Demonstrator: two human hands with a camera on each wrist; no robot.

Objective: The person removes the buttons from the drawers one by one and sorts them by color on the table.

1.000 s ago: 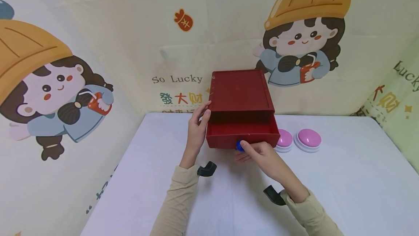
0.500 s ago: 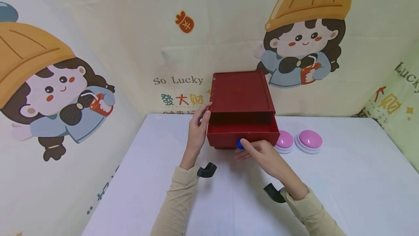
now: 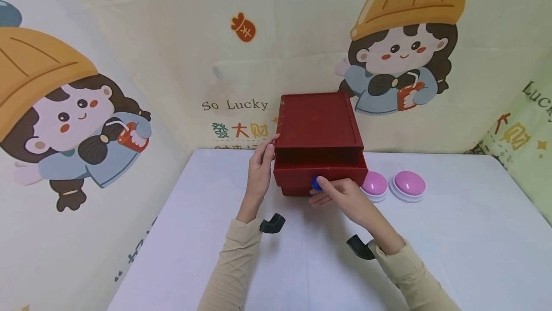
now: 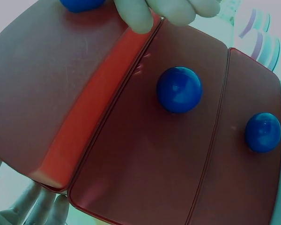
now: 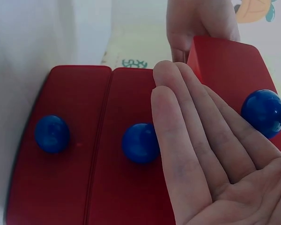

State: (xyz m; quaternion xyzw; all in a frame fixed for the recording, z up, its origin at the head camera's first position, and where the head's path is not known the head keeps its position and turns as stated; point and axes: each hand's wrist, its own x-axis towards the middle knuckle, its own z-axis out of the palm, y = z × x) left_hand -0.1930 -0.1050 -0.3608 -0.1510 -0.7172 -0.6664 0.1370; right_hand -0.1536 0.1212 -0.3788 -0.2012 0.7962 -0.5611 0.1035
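Note:
A dark red three-drawer cabinet stands at the back of the table. Its top drawer is partly pulled out, and the visible part of its inside holds nothing. My right hand has the drawer's blue knob between thumb and index finger, the other fingers stretched out below. My left hand rests against the cabinet's left side with its fingers extended. The two lower drawers are closed, each with a round blue knob, the middle knob and the bottom knob.
Right of the cabinet sit two pink push buttons on white bases, the nearer button partly behind the drawer and the other button beside it. Behind the white table hangs a printed cloth.
The top drawer has slid some way back into the cabinet, and my right hand has moved away from me with its knob. My left hand stays at the cabinet's side.

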